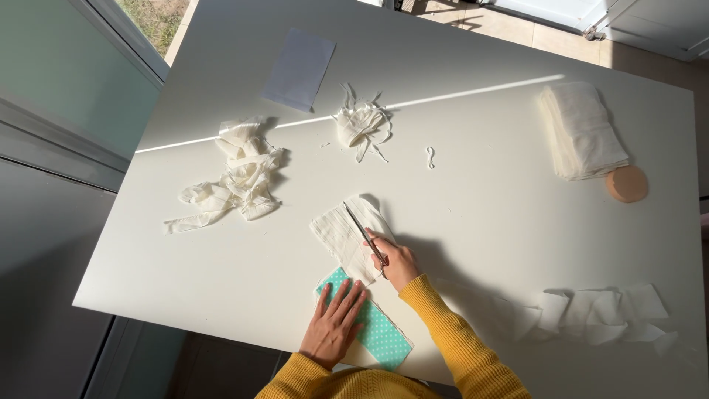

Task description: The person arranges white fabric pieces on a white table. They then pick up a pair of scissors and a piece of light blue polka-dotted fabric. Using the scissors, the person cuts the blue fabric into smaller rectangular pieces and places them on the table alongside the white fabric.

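One teal dotted card (373,329) lies under the left hand (334,323).

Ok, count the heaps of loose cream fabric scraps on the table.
2: a larger heap of strips at the table's left, a smaller tangle near the top centre beside the grey sheet.

Thin polished metal scissors (363,238) glint over soft, matt cream cloth (347,235) on a smooth white table (480,222). Just below the cloth lies a teal dotted card (377,332) (paper-like, matt). Above it, frayed cloth strips (236,174) and a flat matt paper sheet (299,69).
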